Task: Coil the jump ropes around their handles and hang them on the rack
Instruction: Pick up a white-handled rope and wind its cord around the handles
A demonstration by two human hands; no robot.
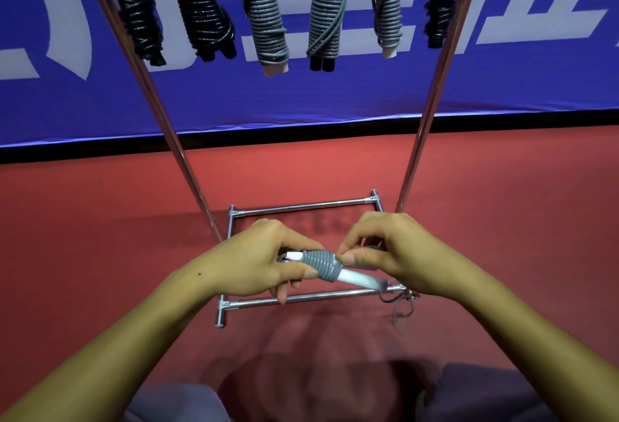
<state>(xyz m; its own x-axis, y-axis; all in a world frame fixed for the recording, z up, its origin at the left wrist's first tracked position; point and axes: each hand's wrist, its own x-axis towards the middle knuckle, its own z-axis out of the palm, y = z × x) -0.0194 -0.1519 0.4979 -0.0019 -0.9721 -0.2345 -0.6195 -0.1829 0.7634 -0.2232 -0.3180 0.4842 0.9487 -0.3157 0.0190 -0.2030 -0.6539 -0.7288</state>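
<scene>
Six bundles: already coiled and hanging off the rack [432, 113] up top
Left hand [258, 264]: wrapped around the white handles [355, 277]
Right hand [385, 250]: pinching the grey rope [321, 262] against its coils, low over the rack's base

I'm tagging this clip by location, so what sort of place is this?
Probably a sports hall or gym. The red floor looks like sports flooring, a blue banner with large white lettering runs along its edge, and coiled jump ropes hang in a row from a metal rack.
</scene>
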